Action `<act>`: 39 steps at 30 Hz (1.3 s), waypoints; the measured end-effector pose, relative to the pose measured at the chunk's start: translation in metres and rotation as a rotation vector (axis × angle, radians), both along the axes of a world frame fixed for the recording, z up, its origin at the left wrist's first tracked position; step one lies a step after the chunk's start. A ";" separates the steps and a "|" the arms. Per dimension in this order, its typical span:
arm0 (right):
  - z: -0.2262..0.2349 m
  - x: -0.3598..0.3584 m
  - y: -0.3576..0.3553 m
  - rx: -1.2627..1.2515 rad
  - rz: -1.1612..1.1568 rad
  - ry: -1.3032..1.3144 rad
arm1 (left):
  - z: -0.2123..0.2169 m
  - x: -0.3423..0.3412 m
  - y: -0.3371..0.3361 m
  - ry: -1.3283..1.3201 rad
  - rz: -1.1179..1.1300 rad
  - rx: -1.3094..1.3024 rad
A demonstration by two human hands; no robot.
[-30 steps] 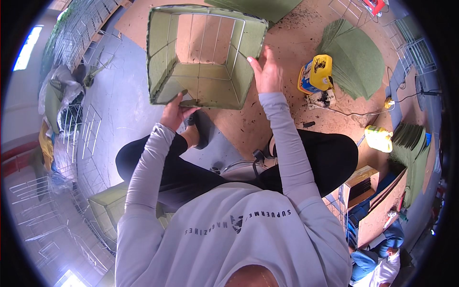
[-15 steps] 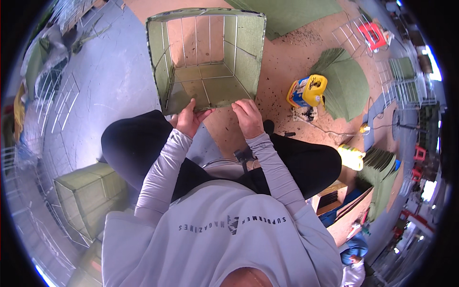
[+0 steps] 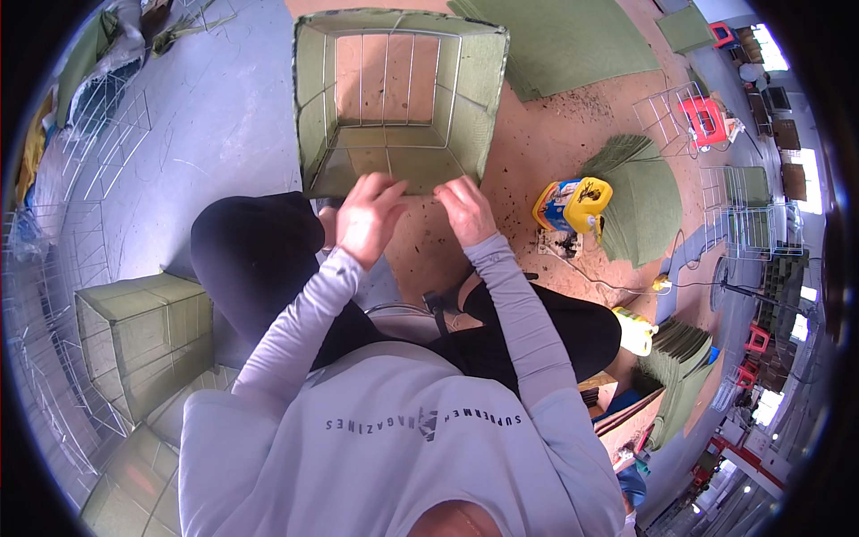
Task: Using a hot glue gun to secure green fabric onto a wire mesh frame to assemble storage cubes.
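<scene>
Head: L fingers [image 3: 380, 186], R fingers [image 3: 459, 194] pinch box [image 3: 472, 107] rim

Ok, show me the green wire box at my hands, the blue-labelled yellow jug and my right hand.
Green wire box [image 3: 477, 94]: head view, on its right wall.
Yellow jug [image 3: 582, 208]: head view, on its yellow body.
Right hand [image 3: 468, 213]: head view, on the back of the hand.

Middle bright, reasonably sharp. Probable windows [image 3: 770, 47] at upper right rim burnt out to plain white. Pale sheen on grey floor [image 3: 215, 134] at left; soft shadow beside left knee [image 3: 237, 246]. Yellow jug [image 3: 634, 332] near right knee [image 3: 582, 333] overexposed. Wire frames [image 3: 55, 385] along left rim bent, smeared, hard to separate. Black vignette swallows corners.
</scene>
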State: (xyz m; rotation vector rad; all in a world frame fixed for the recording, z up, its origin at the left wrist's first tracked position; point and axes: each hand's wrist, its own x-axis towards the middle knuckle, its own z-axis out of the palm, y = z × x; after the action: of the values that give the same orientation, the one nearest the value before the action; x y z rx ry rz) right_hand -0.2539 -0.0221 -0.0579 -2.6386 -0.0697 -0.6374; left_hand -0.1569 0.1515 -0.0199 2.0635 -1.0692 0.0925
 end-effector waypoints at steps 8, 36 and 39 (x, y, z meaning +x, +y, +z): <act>0.018 0.032 -0.029 -0.015 0.078 0.084 | -0.016 0.049 -0.037 -0.135 -0.349 0.143; 0.101 0.088 -0.086 0.008 0.103 0.445 | 0.015 0.157 -0.104 0.184 -0.724 0.292; 0.098 0.086 -0.084 -0.173 0.088 0.367 | 0.016 0.161 -0.107 0.189 -0.749 0.314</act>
State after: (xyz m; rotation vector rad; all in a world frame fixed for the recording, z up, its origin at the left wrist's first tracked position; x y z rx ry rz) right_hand -0.1683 -0.1061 0.0396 -2.8550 -0.1355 -0.1153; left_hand 0.0038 0.0446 -0.0040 1.7471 -1.7368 -0.6670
